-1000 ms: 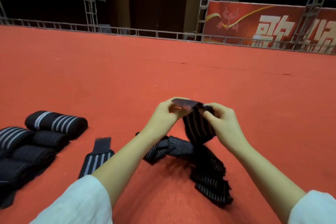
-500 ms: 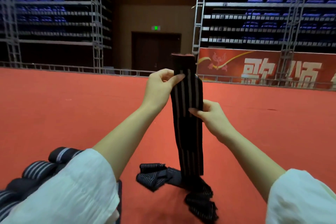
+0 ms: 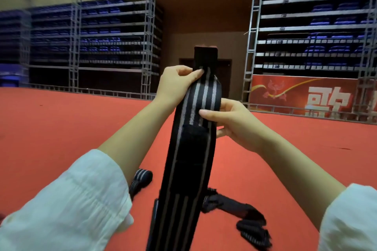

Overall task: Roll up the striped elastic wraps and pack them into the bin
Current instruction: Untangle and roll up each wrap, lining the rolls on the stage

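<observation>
A long black elastic wrap with grey stripes (image 3: 201,96) hangs upright in front of me, its plain black tab end at the top. My left hand (image 3: 177,82) pinches its left edge near the top. Lower down, my right hand (image 3: 228,117) pinches its right edge, thumb on the front. The wrap's lower part runs down past a black patch to the bottom of the view. A rolled striped wrap (image 3: 141,180) lies on the red floor behind my left sleeve. The bin is not in view.
A loose crumpled black wrap (image 3: 242,215) trails across the red carpet (image 3: 61,128) at lower right. Metal railings, scaffold towers and a red banner (image 3: 306,96) line the far edge, with blue seat racks behind.
Both hands have lifted the wrap from low over the floor to stretched upright in front of me. The view has tilted up, so the pile of rolled wraps at left has left the view.
</observation>
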Available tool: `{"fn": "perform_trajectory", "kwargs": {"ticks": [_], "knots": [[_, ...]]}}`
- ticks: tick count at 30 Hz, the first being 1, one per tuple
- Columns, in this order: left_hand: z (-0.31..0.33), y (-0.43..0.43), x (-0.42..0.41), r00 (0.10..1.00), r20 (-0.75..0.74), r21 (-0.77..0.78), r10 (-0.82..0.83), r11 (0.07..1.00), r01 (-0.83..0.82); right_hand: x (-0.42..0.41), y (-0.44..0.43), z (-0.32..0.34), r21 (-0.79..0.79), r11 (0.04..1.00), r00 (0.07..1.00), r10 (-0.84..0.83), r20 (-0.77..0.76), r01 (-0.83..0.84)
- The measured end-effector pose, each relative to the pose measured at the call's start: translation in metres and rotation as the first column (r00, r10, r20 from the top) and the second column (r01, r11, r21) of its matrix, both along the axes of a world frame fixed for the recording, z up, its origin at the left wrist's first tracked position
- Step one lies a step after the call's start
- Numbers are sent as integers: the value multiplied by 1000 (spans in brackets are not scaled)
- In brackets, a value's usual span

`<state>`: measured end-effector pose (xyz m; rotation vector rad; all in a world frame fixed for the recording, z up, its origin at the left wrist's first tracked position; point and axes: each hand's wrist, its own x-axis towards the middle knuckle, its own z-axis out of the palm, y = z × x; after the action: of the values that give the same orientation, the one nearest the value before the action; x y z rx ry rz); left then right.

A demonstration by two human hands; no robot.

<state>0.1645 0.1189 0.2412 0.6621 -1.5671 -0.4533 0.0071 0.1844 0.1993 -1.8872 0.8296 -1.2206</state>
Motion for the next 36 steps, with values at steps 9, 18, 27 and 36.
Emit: {"fn": "perform_trajectory", "kwargs": {"ticks": [9,18,27,36], "knots": [[-179,-49,61,985,173,576,-25,813,-80,37,-48,-137,550,832,981,156,-113,-69],[-338,-119,82,977,210,761,43,620,-191,46,-116,-265,748,650,980,25,-196,133],[-373,-154,71,927,363,675,97,659,-333,56,-182,-306,647,710,961,-215,-175,277],[-383,-179,63,881,451,567,142,717,-405,57,-225,-328,474,753,888,-349,-301,456]]}}
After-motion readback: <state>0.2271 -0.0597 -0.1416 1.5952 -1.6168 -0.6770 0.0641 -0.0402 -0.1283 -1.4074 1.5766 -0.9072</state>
